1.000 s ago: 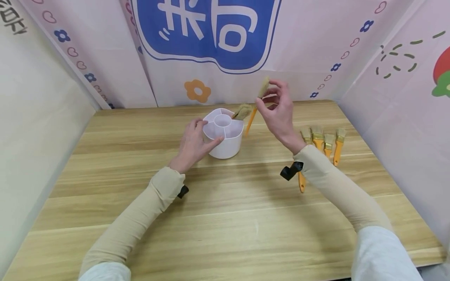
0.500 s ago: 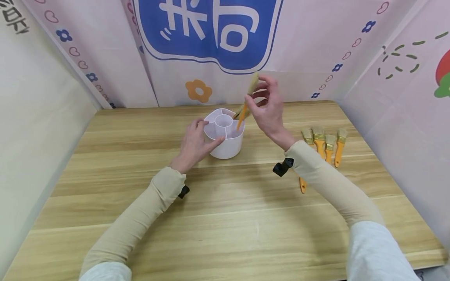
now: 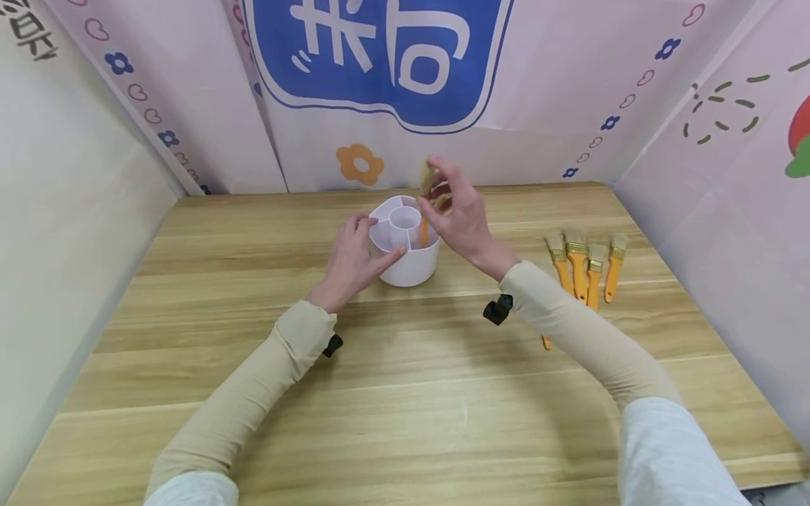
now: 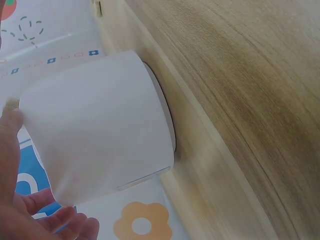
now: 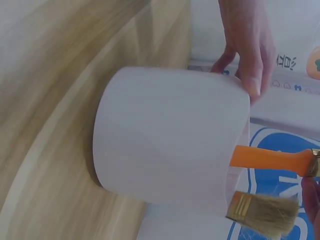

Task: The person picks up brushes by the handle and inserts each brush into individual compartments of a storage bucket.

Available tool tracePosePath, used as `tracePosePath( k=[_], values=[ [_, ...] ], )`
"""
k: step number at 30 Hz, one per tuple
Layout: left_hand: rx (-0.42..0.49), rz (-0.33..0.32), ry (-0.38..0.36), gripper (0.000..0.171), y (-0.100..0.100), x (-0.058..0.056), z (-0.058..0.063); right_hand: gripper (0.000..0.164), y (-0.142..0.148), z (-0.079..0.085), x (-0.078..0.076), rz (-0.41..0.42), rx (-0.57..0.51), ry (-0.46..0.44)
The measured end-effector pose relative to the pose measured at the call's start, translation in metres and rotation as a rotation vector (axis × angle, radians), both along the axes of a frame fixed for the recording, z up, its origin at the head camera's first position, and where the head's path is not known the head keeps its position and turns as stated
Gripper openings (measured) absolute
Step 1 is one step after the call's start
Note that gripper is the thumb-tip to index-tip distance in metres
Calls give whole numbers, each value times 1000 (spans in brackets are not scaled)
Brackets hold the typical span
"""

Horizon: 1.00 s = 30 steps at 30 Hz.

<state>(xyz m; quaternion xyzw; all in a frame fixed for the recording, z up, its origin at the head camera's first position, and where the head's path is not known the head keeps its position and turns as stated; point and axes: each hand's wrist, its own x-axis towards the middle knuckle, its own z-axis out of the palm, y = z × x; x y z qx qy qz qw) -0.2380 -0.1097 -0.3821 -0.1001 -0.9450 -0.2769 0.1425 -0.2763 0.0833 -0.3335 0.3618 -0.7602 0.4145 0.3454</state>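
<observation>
A white round brush holder (image 3: 408, 271) with several compartments stands upright on the table. My left hand (image 3: 348, 261) holds it by the rim at its left side, thumb toward the front. Above its right side, my right hand (image 3: 465, 223) pinches a paintbrush (image 5: 275, 157) near the bristle end, bristles up. The orange handle of this brush reaches down into the right-hand compartment. Another paintbrush (image 5: 265, 212) leans in the holder with its bristles out over the rim; in the head view my right hand mostly hides it.
Several paintbrushes (image 3: 577, 256) with orange handles lie on the wooden table (image 3: 405, 407) at the right, partly behind my right forearm. A printed backdrop (image 3: 525, 112) rises at the table's rear edge, with pale side walls left and right.
My right hand has moved left and lowered the paintbrush, so its handle has gone from beside the holder to inside the compartment. My left hand has stayed on the rim.
</observation>
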Motion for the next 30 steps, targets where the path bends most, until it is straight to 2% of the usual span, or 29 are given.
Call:
tracePosePath(
  k=[4,7,15,20,24,30],
  values=[
    [-5,2,2,74,0,0,0,48,-4,-6,3,-31,110,58],
    [1,-4,5,74,0,0,0,48,-6,-11,3,-87,186,77],
    [0,-2,6,74,0,0,0,47,-11,-20,-1,-355,274,9],
    [-2,0,-7,74,1,1,1,47,-15,-23,-3,-474,336,38],
    [-6,0,-7,74,1,2,0,47,-15,-25,-3,-526,373,82],
    [-17,3,0,75,1,2,0,50,-15,-26,-2,-538,400,92]
  ],
)
